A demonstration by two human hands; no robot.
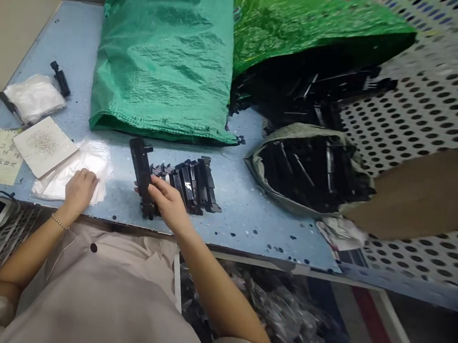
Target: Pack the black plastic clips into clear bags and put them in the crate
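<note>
My right hand (168, 203) is wrapped round a long black plastic part (139, 170), held tilted over the blue table. Just right of it, several similar black parts (197, 184) lie side by side in a row. My left hand (80, 191) rests on a stack of thin clear plastic bags (101, 161), its fingers curled and pressed on the film; whether they pinch a bag is too small to tell. A square pale board (44, 146) with a speckled middle lies partly on the bags.
A green sack (165, 55) and a bright green bag (276, 29) of black parts stand at the back. An open grey-green sack (311, 169) sits right. At left are a white bundle (36, 98) and a handwritten note (1, 161).
</note>
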